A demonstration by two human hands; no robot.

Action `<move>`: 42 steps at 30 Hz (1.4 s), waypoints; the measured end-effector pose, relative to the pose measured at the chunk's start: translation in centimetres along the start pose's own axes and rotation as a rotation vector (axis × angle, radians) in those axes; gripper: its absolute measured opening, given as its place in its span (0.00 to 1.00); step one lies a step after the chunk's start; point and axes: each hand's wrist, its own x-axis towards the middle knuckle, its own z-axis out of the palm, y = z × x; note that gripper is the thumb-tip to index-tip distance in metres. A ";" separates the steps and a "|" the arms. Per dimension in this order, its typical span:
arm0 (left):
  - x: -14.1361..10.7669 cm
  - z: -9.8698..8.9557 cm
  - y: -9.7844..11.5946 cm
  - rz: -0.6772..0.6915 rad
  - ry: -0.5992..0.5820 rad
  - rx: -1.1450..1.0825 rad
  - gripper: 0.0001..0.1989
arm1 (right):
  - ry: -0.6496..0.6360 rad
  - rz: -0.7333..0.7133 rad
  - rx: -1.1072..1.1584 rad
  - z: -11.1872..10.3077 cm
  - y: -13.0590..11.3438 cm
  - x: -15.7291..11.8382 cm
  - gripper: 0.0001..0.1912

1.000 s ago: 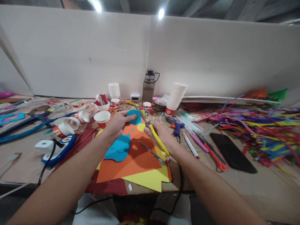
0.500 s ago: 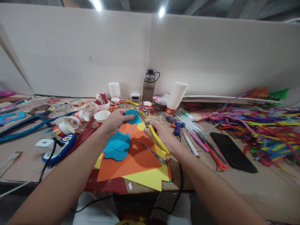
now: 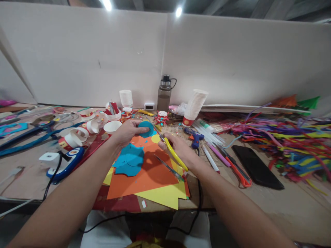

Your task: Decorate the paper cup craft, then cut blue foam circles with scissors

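Note:
Between thumb and fingers, my left hand (image 3: pixel 129 132) pinches a round blue paper disc (image 3: pixel 147 128) above the sheets. My right hand (image 3: pixel 174 146) grips yellow-handled scissors (image 3: pixel 172 155), whose blades point up and left beside the disc's right edge. Beneath lies an orange paper sheet (image 3: pixel 144 187) over yellow paper (image 3: pixel 161 198). Blue paper pieces (image 3: pixel 130 162) rest on its left part, with small blue scraps nearby. A yellow paper circle (image 3: pixel 156 138) sits below the blades. Another slim, pointed metal tool (image 3: pixel 167 166) lies on the orange sheet near my right wrist.
Paper cups (image 3: pixel 196 106) stand stacked at the back, near a water bottle (image 3: pixel 164 93). To the right are a blue glue gun (image 3: pixel 197 139), markers (image 3: pixel 210 158), a box cutter (image 3: pixel 239 172), a black phone (image 3: pixel 257 167) and colourful pipe cleaners (image 3: pixel 292 141). Cut cup rings (image 3: pixel 71 140) lie left.
Almost nothing differs. The scissors and blue disc keep nearly the same place, and both hands hold the same things.

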 end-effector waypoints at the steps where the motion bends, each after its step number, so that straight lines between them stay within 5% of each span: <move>1: 0.0 -0.1 0.0 0.001 -0.004 0.005 0.11 | -0.003 0.000 0.004 0.0 0.0 0.0 0.16; 28: 0.1 -2.1 0.3 0.005 -0.138 0.218 0.11 | -0.083 0.015 -0.032 -0.3 -0.2 -0.2 0.19; 34: 0.2 -2.4 0.3 0.025 -0.080 0.240 0.08 | -0.087 -0.019 0.001 -0.5 -0.1 -0.1 0.18; 42: 0.1 -1.1 -0.4 0.056 -0.110 0.083 0.10 | 0.232 0.087 0.355 0.1 0.6 0.6 0.18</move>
